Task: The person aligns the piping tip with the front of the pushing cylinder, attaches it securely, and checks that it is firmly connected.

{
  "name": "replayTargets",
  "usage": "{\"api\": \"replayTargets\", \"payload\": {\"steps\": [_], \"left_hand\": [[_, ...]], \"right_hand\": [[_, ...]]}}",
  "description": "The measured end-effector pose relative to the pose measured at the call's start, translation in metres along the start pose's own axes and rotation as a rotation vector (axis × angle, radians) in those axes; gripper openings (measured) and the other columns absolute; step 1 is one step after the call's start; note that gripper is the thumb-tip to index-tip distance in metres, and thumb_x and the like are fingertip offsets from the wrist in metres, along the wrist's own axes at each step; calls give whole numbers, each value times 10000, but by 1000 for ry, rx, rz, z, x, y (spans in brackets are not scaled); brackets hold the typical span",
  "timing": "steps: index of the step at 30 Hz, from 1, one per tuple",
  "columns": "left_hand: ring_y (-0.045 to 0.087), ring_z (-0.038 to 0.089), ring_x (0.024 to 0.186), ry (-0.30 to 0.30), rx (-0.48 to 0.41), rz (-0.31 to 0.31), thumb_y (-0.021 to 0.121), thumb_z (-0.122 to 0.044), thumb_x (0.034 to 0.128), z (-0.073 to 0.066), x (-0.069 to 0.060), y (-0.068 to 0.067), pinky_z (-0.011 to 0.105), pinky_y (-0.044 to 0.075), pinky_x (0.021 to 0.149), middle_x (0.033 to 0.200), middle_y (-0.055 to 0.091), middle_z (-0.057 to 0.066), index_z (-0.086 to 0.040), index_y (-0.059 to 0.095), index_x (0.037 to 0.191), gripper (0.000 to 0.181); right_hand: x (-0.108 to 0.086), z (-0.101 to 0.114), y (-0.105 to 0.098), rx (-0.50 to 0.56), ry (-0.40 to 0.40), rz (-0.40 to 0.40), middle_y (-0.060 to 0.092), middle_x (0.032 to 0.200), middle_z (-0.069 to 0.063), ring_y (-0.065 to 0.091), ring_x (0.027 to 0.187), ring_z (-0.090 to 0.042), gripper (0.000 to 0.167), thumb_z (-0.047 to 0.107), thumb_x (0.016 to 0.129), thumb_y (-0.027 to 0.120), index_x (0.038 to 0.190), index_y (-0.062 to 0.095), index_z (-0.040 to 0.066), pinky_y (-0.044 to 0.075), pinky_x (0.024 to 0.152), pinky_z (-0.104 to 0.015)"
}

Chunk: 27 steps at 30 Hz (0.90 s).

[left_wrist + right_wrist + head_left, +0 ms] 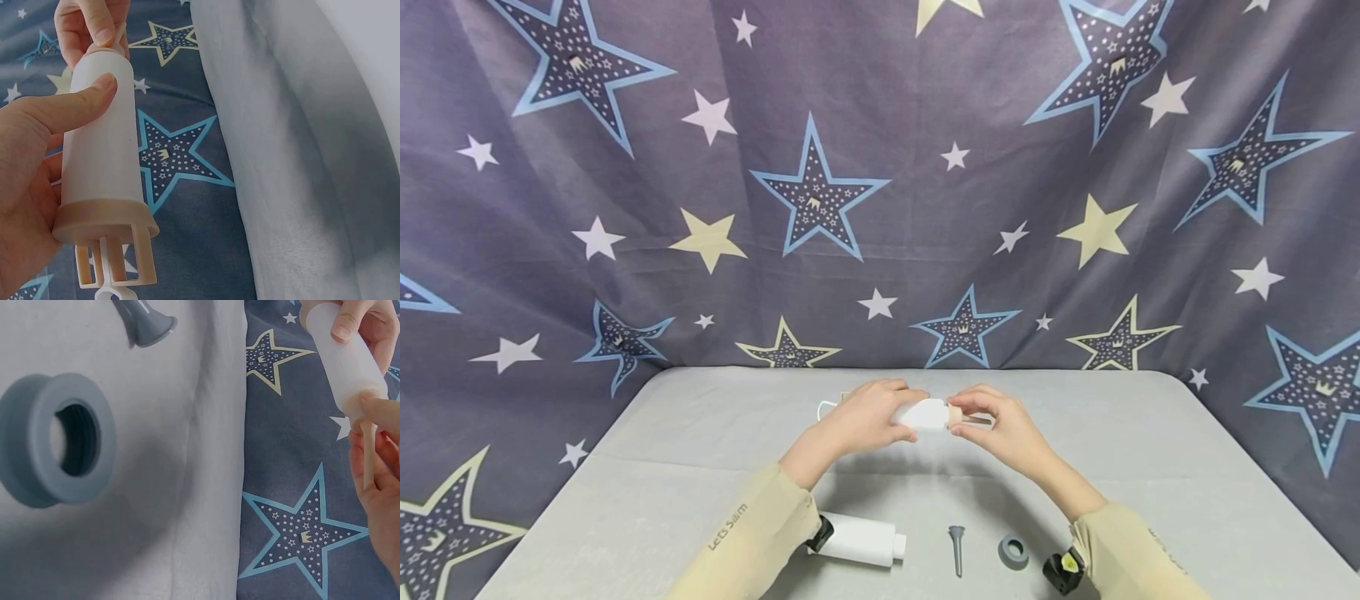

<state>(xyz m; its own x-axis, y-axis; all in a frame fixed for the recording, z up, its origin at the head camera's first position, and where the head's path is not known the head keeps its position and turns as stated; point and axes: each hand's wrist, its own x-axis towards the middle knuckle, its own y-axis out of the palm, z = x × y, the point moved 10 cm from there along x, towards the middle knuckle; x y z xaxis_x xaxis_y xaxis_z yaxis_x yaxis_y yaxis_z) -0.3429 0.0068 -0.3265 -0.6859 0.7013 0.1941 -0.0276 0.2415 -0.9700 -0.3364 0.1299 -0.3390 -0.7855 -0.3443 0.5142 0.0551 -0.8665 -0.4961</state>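
Note:
A white cylinder (928,415) with beige end pieces is held up above the table. My left hand (871,415) grips its body, thumb along the side in the left wrist view. At its lower end there, a beige base (106,220) carries open frame-like handles and a white ring (116,293). Around the beige cap at the other end, my right hand (1006,423) pinches with thumb and fingers. From that cap a thin beige spout (369,456) sticks out past the right fingers. Part of the cap is hidden by the fingertips.
On the grey table (700,492), a second white cylinder (856,540) lies near the left forearm. Nearer the right wrist are a grey funnel-topped spout (957,546) and a grey ring-shaped cap (1006,553). A star-patterned cloth (850,317) hangs behind.

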Motion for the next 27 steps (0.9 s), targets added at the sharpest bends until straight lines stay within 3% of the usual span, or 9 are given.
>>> {"api": "replayTargets", "payload": {"steps": [7,14,17,24,27], "left_hand": [[560,167,1045,-10,-34,33,691,-363,769,0,-1,0,345,457,877,1180,588,12,-171,541,1265,553],[572,130,970,-37,-61,79,686,-379,767,5,-2,6,320,476,781,1143,597,-28,-239,545,1261,532],[572,126,963,-39,-69,77,683,-379,771,5,-2,7,311,473,779,1152,594,-24,-238,537,1269,538],[569,143,1000,-47,-58,48,677,-390,775,4,-2,4,339,477,805,1180,586,-8,-233,525,1281,551],[570,142,991,-36,-53,36,684,-383,769,2,-3,2,336,474,809,1161,593,-8,-222,537,1269,545]], "right_hand": [[-2,3,0,-29,-16,11,625,1032,-17,619,890,-150,318,138,748,728,1053,664,75,511,800,-246],[-2,14,2,-163,-114,29,625,1032,18,591,956,-147,316,115,712,754,1019,680,107,505,819,-260],[-3,14,3,-124,-112,39,625,1025,-33,598,929,-146,318,96,727,739,1035,669,62,516,790,-262],[-3,32,-2,-34,-2,13,632,1019,-132,616,890,-251,308,8,737,709,1038,648,-25,520,798,-347],[-3,20,0,-37,19,15,641,1025,-82,615,896,-216,306,66,749,717,1046,658,23,518,803,-304]]}}
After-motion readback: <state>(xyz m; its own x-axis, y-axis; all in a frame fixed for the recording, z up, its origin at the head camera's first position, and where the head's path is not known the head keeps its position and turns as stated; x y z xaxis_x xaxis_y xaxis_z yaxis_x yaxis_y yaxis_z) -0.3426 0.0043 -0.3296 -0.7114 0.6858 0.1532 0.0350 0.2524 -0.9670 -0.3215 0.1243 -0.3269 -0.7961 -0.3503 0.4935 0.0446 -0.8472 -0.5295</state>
